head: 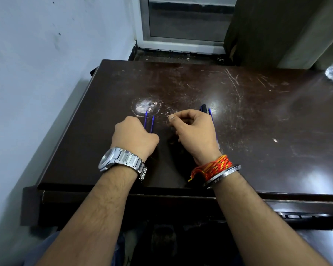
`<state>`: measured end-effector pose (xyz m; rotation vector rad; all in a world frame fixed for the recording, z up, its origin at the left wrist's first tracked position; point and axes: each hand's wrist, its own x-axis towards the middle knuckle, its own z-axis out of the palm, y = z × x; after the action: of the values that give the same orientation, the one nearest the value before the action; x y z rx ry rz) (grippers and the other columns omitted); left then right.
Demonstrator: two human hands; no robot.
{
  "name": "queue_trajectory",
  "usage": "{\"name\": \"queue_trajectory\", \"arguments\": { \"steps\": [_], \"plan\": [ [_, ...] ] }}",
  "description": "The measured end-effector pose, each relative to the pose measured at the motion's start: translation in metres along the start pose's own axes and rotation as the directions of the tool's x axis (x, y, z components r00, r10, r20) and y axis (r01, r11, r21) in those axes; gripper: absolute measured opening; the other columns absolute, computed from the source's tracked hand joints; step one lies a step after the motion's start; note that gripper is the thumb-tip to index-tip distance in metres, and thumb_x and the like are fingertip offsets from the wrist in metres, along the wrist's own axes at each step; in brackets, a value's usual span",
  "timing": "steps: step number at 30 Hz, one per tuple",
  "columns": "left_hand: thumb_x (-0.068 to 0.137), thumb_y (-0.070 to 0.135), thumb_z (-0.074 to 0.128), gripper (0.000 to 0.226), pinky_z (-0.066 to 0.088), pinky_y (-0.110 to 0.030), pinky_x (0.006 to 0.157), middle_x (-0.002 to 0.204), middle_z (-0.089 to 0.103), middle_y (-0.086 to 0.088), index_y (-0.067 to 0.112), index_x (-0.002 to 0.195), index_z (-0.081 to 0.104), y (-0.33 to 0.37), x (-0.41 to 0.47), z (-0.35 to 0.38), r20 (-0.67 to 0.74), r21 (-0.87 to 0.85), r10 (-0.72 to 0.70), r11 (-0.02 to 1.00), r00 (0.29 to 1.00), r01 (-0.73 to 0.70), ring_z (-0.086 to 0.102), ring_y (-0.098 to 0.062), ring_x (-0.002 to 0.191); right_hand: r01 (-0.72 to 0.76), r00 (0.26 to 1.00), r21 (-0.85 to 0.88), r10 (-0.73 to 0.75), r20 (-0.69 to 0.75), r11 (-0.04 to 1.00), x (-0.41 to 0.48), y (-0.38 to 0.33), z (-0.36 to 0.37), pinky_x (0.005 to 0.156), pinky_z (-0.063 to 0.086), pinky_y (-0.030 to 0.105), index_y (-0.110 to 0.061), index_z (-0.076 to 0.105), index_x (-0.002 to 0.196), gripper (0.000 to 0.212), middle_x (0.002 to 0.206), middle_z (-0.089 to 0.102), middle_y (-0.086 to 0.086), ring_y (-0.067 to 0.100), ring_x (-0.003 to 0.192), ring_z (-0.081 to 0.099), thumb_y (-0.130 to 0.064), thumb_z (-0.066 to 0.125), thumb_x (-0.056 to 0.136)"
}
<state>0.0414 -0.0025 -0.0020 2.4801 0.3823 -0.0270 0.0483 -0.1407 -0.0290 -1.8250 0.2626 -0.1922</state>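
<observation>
Seated person at a dark, glossy, much-scratched surface (258, 121), hazards ordered by size of item.

(a) The surface is slick and carries no lip. Any round, thin item set down on it could roll towards the near edge and fall to the floor.

(b) The left hand (133, 137) is clenched into a fist around two blue refills. The right hand (194, 131) is curled, thumb meeting forefinger, near the middle of the surface. Whether it grips anything cannot be told. The hands are close together, so a sideways move of either could knock the other's load.

(c) A bundle of pens (204, 109), one black among blue, lies along the far side of the right hand, its ends showing beyond the knuckles and beside the wrist. Lifting that hand carelessly would probably scatter them.

(d) The blue refills (152, 123) project from the left fist, pointing away from the person, just above or on the surface. A tight squeeze may bend them, and a loose one lets them slide out.
</observation>
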Motion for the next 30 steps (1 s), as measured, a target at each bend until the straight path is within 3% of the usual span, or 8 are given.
{"name": "queue_trajectory", "arguments": {
  "steps": [4, 16, 23, 30],
  "plan": [
    [0.07, 0.022, 0.069, 0.014, 0.04, -0.025, 0.055, 0.073, 0.066, -0.008, 0.008, 0.072, 0.067, 0.001, 0.002, 0.001, -0.028, 0.022, 0.009, 1.0, 1.0, -0.009, 0.058, -0.025, 0.063, -0.002, 1.0, -0.007, 0.002, -0.011, 1.0, 0.0, 0.0, -0.001, 0.054, 0.053, 0.03, -0.024, 0.071, 0.071, 0.014, 0.065, 0.073, -0.004, 0.003, 0.051, 0.06, -0.034, 0.073, 0.08],
    [0.073, 0.019, 0.069, 0.009, 0.052, -0.031, 0.064, 0.075, 0.069, -0.011, 0.009, 0.072, 0.068, -0.001, 0.009, 0.002, -0.102, -0.002, 0.003, 1.0, 0.995, -0.003, 0.067, -0.032, 0.075, 0.015, 1.0, -0.063, -0.016, -0.017, 0.998, -0.002, -0.002, -0.002, 0.051, 0.047, 0.02, -0.022, 0.071, 0.069, 0.015, 0.058, 0.068, -0.009, -0.001, 0.048, 0.058, -0.032, 0.075, 0.08],
    [0.073, 0.028, 0.074, 0.016, 0.045, -0.029, 0.059, 0.072, 0.068, -0.007, 0.013, 0.071, 0.067, -0.004, 0.011, 0.003, -0.153, -0.03, 0.009, 0.999, 0.988, -0.014, 0.065, -0.03, 0.07, 0.028, 0.999, -0.122, -0.033, -0.04, 0.992, -0.005, -0.007, -0.006, 0.045, 0.04, 0.007, -0.025, 0.069, 0.066, 0.018, 0.054, 0.066, -0.012, -0.007, 0.048, 0.059, -0.031, 0.075, 0.081],
    [0.074, 0.026, 0.069, 0.016, 0.045, -0.03, 0.06, 0.077, 0.069, -0.011, 0.011, 0.076, 0.068, -0.005, 0.013, 0.006, -0.114, 0.006, -0.006, 1.0, 0.993, 0.007, 0.067, -0.034, 0.075, 0.041, 0.998, -0.186, -0.049, -0.041, 0.982, -0.007, -0.011, -0.009, 0.047, 0.041, 0.003, -0.027, 0.066, 0.062, 0.021, 0.055, 0.065, -0.013, -0.011, 0.054, 0.058, -0.03, 0.074, 0.082]
  ]
}}
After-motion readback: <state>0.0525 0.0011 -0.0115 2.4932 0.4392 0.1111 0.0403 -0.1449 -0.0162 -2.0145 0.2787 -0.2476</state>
